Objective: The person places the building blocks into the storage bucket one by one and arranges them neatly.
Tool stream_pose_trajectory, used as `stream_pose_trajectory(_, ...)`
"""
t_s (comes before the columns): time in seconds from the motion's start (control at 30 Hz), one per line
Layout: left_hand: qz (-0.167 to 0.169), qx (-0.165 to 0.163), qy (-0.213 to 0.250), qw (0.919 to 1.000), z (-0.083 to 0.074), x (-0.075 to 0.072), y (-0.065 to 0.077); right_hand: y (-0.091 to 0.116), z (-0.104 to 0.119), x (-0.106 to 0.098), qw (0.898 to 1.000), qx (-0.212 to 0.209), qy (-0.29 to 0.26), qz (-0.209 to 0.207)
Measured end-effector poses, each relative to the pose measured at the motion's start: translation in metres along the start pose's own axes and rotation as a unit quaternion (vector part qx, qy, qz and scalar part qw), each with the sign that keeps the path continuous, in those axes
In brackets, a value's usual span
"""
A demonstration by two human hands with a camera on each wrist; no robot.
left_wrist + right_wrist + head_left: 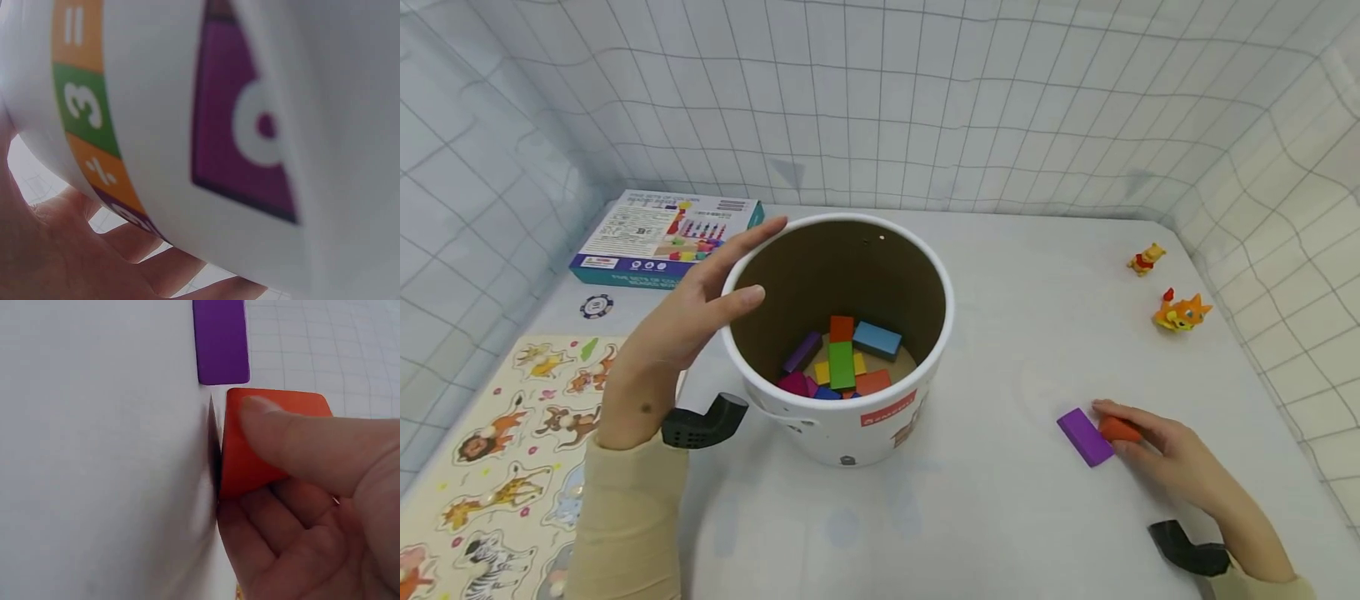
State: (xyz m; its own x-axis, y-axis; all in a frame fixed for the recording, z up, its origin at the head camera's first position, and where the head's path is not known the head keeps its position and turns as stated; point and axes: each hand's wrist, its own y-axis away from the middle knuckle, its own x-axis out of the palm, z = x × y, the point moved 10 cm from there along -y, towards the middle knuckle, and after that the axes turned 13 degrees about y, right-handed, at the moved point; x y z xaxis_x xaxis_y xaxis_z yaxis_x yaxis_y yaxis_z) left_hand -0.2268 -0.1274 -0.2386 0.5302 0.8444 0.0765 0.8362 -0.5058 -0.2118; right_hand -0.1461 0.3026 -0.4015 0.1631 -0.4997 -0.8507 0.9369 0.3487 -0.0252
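In the head view my left hand point(688, 321) rests against the left side of a white bucket point(842, 433), thumb over the rim and fingers spread along it. Its fingers point(175, 269) appear fairly straight against the bucket's number-printed outer wall point(150, 75). Several coloured blocks lie inside, among them a green block point(842, 365) and a light blue block point(877, 340). On the right, my right hand point(1176, 458) pinches an orange triangular block point(250, 450) between thumb and fingers, close to the tabletop. A purple block point(1086, 437) lies right beside it.
A blue-and-white toy box point(658, 237) stands at the back left, with a poker chip point(597, 307) in front. An animal puzzle board point(505, 433) covers the near left. Two small figures, a yellow bear point(1146, 259) and an orange creature point(1182, 312), stand far right. Grid-patterned curtains point(887, 100) surround the table.
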Motion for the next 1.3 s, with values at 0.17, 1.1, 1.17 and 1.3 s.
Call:
stream_pose_trajectory(0.17,0.003,0.005,0.003,1.0,-0.001,0.001,0.0,-0.012,-0.006,-0.011,0.997,0.026,-0.069,-0.03)
stream_pose_trajectory(1.1,-0.005,-0.004,-0.001,1.0,0.001,-0.001,0.002,-0.158,0.246,-0.082,0.922,-0.144,-0.349,0.079)
stream_pose_trajectory(1.17,-0.005,-0.006,-0.001,1.0,0.002,-0.001,0.002,-0.169,0.265,-0.075,0.94,-0.15,-0.29,0.103)
stream_pose_trajectory(1.3,-0.003,-0.009,-0.003,1.0,0.002,-0.001,0.002,-0.186,0.287,-0.055,0.963,-0.154,-0.163,0.15)
